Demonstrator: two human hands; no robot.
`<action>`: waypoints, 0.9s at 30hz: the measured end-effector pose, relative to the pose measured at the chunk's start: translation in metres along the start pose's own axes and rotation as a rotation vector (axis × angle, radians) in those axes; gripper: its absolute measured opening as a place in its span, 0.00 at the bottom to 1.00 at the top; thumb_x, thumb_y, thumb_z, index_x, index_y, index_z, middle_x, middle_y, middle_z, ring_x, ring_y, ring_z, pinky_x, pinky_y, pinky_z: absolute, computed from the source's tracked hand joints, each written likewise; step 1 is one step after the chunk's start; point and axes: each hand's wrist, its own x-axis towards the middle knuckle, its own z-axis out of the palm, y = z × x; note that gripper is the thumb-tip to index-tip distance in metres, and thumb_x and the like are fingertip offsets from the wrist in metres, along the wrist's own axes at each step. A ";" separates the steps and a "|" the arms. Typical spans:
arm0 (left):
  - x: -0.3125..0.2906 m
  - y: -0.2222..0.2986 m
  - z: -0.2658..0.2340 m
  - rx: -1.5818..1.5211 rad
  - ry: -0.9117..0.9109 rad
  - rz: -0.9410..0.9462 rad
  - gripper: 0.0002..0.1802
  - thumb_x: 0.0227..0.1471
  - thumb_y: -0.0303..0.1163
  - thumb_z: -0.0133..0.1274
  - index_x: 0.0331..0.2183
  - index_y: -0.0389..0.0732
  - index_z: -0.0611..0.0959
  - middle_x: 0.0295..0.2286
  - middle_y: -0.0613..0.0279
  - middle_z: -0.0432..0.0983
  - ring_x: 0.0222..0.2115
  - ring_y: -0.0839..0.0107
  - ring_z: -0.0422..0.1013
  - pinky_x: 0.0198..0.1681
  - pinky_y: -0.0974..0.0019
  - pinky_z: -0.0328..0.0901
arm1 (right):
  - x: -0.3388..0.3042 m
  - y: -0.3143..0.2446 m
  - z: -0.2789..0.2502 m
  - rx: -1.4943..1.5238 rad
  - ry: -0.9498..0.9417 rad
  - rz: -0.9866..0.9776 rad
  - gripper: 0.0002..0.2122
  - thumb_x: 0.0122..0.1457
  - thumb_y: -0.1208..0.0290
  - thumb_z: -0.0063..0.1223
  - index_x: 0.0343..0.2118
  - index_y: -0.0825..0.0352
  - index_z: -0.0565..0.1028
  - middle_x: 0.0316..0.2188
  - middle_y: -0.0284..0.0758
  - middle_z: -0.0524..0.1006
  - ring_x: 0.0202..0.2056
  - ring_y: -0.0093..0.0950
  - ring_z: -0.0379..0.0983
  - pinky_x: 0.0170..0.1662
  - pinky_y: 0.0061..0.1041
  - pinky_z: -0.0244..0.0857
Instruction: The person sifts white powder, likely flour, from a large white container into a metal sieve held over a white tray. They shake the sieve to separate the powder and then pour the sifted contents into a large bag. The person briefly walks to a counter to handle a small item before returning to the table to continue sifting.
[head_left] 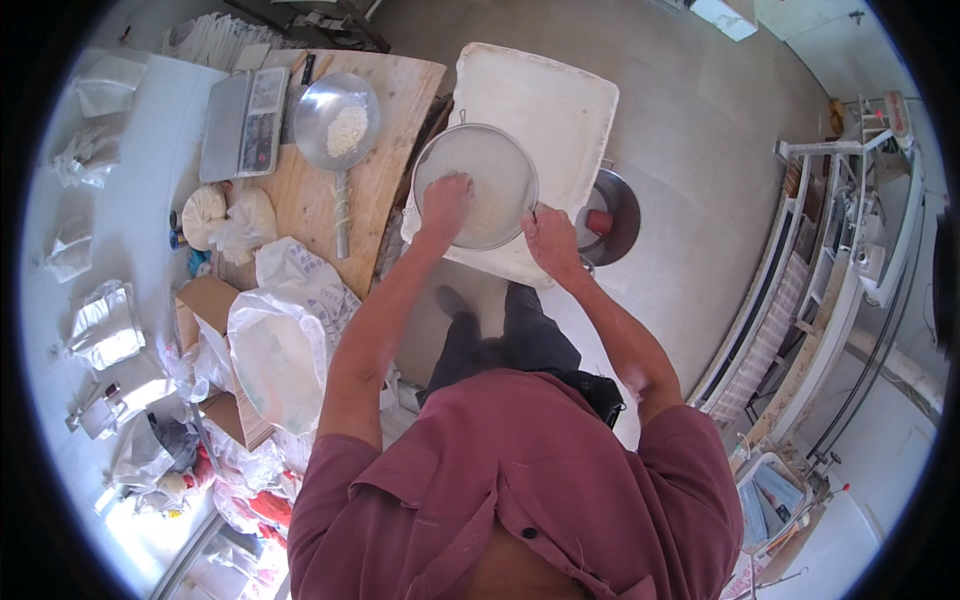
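Note:
A round, metal-rimmed sieve (492, 190) with a pale mesh is over a large white tub (535, 85). My left hand (447, 207) is inside the sieve at its left, fingers curled down and slightly blurred; whatever they may hold is hidden. At the sieve's right edge, my right hand (550, 240) is closed around the rim or its handle. Fine whitish powder seems to coat the mesh. To the left, a metal pan (313, 115) with a wrapped handle holds a heap of pale flour-like powder (347, 131).
A wooden table (385, 100) on the left carries a scale (262, 120) and tied bags (247, 222). Nearer me stand an open white sack (275, 350) and a cardboard box (212, 300). A metal pot (624, 225) with a red cup (599, 222) sits on the floor right of the tub.

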 end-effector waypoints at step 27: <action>-0.040 0.037 -0.065 -0.289 0.296 -0.245 0.05 0.47 0.26 0.61 0.28 0.34 0.84 0.21 0.53 0.78 0.20 0.66 0.74 0.28 0.66 0.69 | 0.015 0.013 -0.013 -0.016 0.000 -0.051 0.15 0.61 0.62 0.50 0.29 0.73 0.76 0.28 0.54 0.78 0.34 0.54 0.76 0.40 0.51 0.69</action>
